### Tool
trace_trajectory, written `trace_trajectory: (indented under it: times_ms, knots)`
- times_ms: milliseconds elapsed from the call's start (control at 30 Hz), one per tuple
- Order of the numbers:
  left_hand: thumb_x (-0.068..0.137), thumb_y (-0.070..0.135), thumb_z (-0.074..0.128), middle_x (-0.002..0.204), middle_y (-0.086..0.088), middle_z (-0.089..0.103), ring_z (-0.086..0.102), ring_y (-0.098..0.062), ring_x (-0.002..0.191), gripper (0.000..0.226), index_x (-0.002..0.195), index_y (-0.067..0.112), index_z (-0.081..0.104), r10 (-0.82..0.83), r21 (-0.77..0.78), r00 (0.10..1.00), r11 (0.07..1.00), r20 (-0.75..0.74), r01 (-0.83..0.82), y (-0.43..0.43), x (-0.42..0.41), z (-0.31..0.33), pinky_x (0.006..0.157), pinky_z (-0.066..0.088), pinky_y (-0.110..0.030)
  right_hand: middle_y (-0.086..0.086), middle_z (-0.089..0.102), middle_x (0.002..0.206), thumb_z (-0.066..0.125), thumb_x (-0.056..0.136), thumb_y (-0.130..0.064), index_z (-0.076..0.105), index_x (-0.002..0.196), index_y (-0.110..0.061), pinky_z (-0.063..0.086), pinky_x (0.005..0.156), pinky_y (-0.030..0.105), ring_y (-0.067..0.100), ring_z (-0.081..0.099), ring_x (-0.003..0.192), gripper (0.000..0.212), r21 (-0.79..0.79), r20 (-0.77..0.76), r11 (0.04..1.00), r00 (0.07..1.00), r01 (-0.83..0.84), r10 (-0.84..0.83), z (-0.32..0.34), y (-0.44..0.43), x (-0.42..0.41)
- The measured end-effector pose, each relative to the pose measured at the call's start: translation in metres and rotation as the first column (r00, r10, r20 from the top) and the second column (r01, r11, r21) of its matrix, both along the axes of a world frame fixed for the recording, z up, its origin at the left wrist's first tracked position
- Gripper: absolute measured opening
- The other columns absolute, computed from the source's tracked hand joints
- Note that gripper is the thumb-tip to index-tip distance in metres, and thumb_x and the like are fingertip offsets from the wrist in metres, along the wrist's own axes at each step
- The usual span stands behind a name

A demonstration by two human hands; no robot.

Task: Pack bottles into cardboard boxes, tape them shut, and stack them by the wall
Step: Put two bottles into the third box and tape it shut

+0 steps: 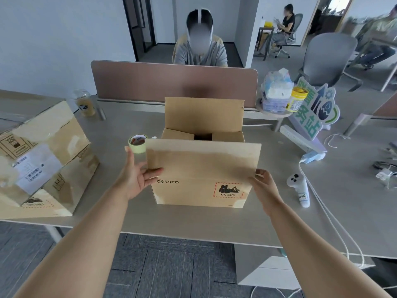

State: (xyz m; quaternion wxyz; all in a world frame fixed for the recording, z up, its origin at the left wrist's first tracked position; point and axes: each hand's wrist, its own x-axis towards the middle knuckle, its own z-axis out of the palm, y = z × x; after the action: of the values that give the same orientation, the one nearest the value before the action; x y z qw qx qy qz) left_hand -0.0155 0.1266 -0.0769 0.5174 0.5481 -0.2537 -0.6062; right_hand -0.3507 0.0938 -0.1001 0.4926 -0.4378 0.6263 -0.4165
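Pinched near flap at one lower corner with right hand, thumb in front, fingers hidden behind. Touched the other corner with left hand, fingers spread straight. Had box between both hands, side flaps folded in, far flap upright. Saw no bottles. Had tape just beyond left hand. Judged packing likely done; closing, taping and stacking not yet done.
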Motion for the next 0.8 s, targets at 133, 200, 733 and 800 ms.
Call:
trace_trajectory:
  times_ms: [133, 200, 733, 800]
  knots:
    - [0.091, 0.038, 0.054, 0.097, 0.000, 0.069, 0.069, -0.010, 0.080, 0.051, 0.128, 0.004, 0.045, 0.163, -0.023, 0.915, 0.986, 0.369, -0.166, -0.008, -0.003, -0.014, 0.085, 0.051, -0.033, 0.004, 0.061, 0.116, 0.063, 0.086, -0.023, 0.042, 0.126, -0.015, 0.045, 0.080, 0.033, 0.024, 0.057, 0.102, 0.046, -0.067, -0.260, 0.998, 0.965, 0.015, -0.032, -0.003, -0.010, 0.012]
    - [0.086, 0.018, 0.064, 0.073, 0.008, 0.073, 0.070, -0.019, 0.079, 0.045, 0.124, 0.004, 0.047, 0.231, -0.033, 0.803, 0.966, 0.550, -0.255, -0.013, -0.002, -0.023, 0.090, 0.051, -0.041, 0.004, 0.057, 0.122, 0.061, 0.083, -0.021, 0.036, 0.132, -0.019, 0.045, 0.086, 0.040, 0.031, 0.050, 0.112, 0.055, -0.081, -0.347, 0.996, 0.936, 0.033, -0.059, -0.004, -0.014, 0.020]
    - [0.078, 0.037, 0.071, 0.135, -0.005, 0.044, 0.051, -0.025, 0.119, 0.064, 0.130, 0.013, 0.043, 0.012, 0.039, 0.450, 0.994, 0.893, -0.103, -0.055, 0.018, -0.023, 0.096, 0.040, -0.036, 0.000, 0.007, 0.159, 0.036, 0.097, -0.046, 0.026, 0.146, -0.023, 0.002, 0.116, 0.053, 0.023, 0.000, 0.146, 0.056, 0.045, -0.892, 0.869, 0.372, -0.493, 0.257, 0.005, -0.052, 0.109]
    - [0.083, 0.039, 0.065, 0.139, -0.006, 0.041, 0.048, -0.024, 0.122, 0.061, 0.132, 0.011, 0.040, 0.008, 0.032, 0.480, 0.997, 0.877, -0.075, -0.073, 0.021, -0.026, 0.098, 0.038, -0.037, 0.000, 0.005, 0.159, 0.034, 0.097, -0.048, 0.022, 0.148, -0.026, 0.003, 0.116, 0.053, 0.025, 0.000, 0.146, 0.057, 0.048, -0.905, 0.871, 0.348, -0.489, 0.245, 0.008, -0.066, 0.123]
